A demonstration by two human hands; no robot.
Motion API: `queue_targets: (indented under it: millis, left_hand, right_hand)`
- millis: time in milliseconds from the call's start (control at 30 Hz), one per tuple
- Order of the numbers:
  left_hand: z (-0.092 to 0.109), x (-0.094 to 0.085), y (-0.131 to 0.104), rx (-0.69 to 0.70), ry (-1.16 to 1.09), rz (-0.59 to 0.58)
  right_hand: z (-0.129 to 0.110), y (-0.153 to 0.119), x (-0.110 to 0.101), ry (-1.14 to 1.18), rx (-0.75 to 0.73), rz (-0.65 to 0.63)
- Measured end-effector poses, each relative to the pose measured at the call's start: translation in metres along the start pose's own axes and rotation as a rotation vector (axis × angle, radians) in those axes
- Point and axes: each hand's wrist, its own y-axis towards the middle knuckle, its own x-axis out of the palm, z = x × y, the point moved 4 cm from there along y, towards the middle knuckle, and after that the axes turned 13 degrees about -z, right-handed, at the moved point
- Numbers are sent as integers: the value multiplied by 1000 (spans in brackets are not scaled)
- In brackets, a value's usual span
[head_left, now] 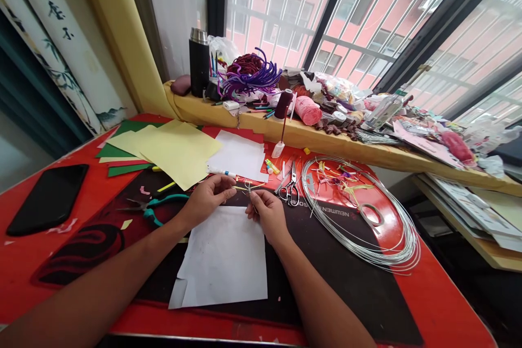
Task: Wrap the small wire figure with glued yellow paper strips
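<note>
My left hand (212,196) is closed, thumb against fingers, above the top edge of a white paper sheet (228,261). Close by on its right, my right hand (266,212) pinches a small, thin wire-like piece (247,189). A thin yellowish strip runs between the two hands; its left end is near my left fingertips, too small to make out. The sheet lies on a dark mat (326,261) below both hands. Teal-handled pliers (153,209) lie left of my left hand, and scissors (290,190) lie right of my right hand.
A large wire coil (362,250) lies at the right. Coloured paper sheets (175,152), a white sheet (240,155) and a phone (49,198) are at the back and left. Yarn (248,73), a black flask (199,65) and other craft items crowd the window ledge.
</note>
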Motion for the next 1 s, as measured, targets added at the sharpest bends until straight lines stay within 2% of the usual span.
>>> queue_targets:
  millis: [333,1000]
  left_hand:
    - [6,-2,-1,6,134,0]
    - [1,-4,-1,-5,135,24]
  right_hand:
    - [2,1,0,0,-4,-18]
    - [-2,1,2,-5,7,-15]
